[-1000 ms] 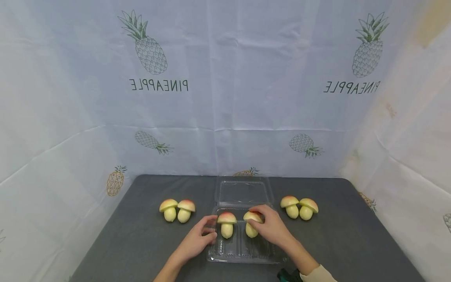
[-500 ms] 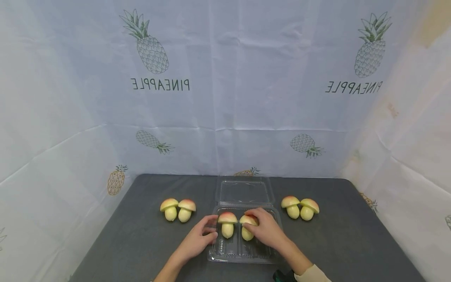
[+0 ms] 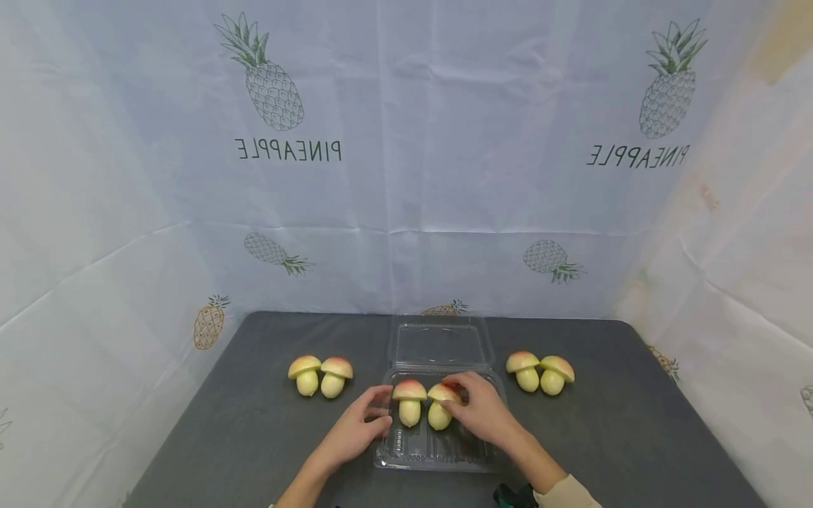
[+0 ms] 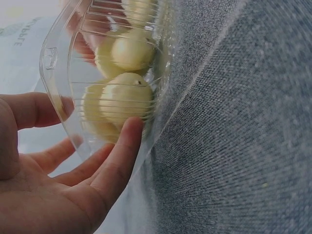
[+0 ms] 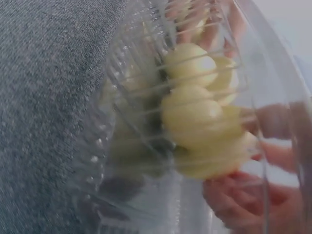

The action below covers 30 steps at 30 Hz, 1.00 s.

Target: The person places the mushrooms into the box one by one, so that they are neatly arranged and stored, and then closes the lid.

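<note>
In the head view a clear plastic container (image 3: pixel 406 462) stands on the dark table, its hinged lid (image 3: pixel 440 342) folded back. Two model mushrooms with pale yellow stems and red-tinged caps lie side by side inside it. My right hand (image 3: pixel 485 413) pinches the right mushroom (image 3: pixel 437 416) by its cap. That cap touches the left mushroom (image 3: pixel 409 413). My left hand (image 3: pixel 356 430) holds the container's left side. In the left wrist view the thumb (image 4: pixel 36 109) lies at the rim and another finger (image 4: pixel 117 161) presses the outer wall. Plastic partly blurs the right hand (image 5: pixel 243 200) in the right wrist view.
Two more mushrooms (image 3: pixel 333 377) lie on the table left of the container. Another pair of mushrooms (image 3: pixel 522 370) lies to its right. White cloth (image 3: pixel 444 183) with printed pineapples hangs behind and at both sides of the table (image 3: pixel 254 451).
My right hand has slid its mushroom left inside the container until it meets the other one. My left hand keeps its place at the container's side.
</note>
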Motion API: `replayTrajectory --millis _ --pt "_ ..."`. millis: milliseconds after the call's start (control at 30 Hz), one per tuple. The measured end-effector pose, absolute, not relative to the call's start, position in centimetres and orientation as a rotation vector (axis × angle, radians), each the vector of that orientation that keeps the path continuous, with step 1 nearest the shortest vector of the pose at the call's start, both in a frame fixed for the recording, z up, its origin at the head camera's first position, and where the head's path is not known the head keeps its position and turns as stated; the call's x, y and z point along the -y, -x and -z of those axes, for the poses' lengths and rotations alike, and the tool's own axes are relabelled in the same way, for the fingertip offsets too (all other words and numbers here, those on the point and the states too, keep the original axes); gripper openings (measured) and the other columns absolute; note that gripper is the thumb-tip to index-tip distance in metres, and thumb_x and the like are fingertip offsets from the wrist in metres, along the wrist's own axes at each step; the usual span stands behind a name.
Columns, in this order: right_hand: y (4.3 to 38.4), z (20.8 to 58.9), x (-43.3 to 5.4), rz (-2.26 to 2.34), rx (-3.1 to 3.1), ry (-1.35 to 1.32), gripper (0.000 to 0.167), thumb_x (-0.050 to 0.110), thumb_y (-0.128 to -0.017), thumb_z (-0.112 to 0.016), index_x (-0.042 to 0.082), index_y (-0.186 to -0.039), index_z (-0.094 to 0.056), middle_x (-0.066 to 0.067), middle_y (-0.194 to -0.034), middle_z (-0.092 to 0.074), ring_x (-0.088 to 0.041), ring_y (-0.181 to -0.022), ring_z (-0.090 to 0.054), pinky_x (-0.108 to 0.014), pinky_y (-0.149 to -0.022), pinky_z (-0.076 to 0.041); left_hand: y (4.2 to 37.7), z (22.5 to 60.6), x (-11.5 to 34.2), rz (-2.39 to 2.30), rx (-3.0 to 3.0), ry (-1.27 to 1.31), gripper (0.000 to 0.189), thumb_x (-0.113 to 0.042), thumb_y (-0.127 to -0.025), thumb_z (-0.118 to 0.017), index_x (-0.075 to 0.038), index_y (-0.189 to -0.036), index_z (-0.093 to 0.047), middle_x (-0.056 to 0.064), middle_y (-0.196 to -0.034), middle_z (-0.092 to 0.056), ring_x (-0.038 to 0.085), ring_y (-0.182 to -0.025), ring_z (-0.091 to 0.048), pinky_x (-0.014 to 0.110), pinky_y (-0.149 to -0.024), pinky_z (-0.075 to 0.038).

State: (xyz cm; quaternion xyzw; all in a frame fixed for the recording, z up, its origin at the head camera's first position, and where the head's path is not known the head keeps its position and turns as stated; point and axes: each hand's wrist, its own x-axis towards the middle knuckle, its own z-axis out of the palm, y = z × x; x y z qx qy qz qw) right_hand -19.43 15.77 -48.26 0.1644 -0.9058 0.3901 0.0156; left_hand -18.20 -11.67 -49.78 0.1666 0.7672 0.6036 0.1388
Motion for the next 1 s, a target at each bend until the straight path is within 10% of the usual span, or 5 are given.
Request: replayTrajectory --millis 1000 --pt "19.4 46.8 -17.4 -1.336 2.770 -0.536 0.025 0.020 -0.096 -0.073 0.010 -0.119 -0.071 -0.005 -0.114 -0.066 -0.030 -0.108 -0.064 -0.031 -0.083 -0.059 18.2 49.8 11.7 -1.727 -2.223 -0.467 0.050 -0.006 -0.100 -0.059 0.001 -0.147 -0.044 0.028 -0.140 -0.047 0.044 -0.120 -0.058 0.034 -0.079 -0.061"
